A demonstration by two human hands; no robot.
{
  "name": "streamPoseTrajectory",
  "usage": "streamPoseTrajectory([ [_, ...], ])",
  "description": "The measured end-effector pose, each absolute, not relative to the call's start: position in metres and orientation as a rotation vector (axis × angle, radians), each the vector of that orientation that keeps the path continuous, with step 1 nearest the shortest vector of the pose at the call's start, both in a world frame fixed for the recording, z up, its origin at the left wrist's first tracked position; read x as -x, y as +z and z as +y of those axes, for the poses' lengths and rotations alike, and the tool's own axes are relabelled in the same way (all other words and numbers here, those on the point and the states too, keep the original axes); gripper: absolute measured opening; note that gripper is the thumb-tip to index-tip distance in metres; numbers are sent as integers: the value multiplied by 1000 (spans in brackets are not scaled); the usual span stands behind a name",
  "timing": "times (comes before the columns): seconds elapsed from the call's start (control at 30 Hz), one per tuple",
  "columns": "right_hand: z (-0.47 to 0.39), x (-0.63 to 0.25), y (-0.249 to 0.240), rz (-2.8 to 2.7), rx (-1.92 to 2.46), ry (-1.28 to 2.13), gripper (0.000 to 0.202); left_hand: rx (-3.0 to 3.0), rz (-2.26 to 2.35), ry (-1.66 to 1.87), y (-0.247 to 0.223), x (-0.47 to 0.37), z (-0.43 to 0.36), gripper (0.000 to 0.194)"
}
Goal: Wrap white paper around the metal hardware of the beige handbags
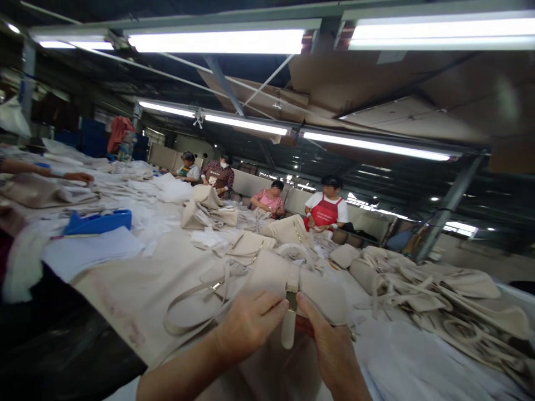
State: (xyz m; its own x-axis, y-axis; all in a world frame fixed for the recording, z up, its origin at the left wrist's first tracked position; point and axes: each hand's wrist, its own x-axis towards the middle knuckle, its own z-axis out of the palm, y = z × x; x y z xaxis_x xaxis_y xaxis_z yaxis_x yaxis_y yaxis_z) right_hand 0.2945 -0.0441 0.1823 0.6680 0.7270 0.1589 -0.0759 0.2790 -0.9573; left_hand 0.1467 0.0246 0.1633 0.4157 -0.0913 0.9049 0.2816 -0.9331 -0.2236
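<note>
My left hand (246, 326) and my right hand (330, 345) both grip the near edge of a beige handbag (271, 273) that lies on the long work table (137, 289). Between my thumbs sits the bag's metal clasp (291, 301), with a beige strap tab (288, 328) hanging down from it. The bag's long shoulder strap (188, 303) loops out to the left across the table. My fingers pinch the bag on either side of the clasp.
Heaps of similar beige bags (422, 284) and straps cover the table to the right and behind. A blue tray (98, 221) and white sheets (90, 250) lie at the left. Several seated people (325, 206) work along the far side; another person's hand (77, 177) rests at far left.
</note>
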Motion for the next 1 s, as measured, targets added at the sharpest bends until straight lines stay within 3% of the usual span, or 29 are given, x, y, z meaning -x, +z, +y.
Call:
streamPoseTrajectory([
  [0.1, -45, -294, 184, -646, 1143, 656, 77, 2322, -136, -1341, 169, -147, 25, 21],
  [0.37, -42, -300, 178, -609, 1133, 759, 56, 2346, 10, -873, 190, -152, 27, 17],
  [0.6, -40, -298, 181, -582, 1128, 748, 46, 2249, 78, -860, 198, -159, 31, 10],
  [0.83, -39, -301, 183, -578, 1152, 650, 73, 2549, 117, -819, 179, -150, 19, 11],
  [1.0, -39, -304, 180, -625, 1155, 679, 68, 2805, -146, -1016, 182, -135, 18, 19],
])
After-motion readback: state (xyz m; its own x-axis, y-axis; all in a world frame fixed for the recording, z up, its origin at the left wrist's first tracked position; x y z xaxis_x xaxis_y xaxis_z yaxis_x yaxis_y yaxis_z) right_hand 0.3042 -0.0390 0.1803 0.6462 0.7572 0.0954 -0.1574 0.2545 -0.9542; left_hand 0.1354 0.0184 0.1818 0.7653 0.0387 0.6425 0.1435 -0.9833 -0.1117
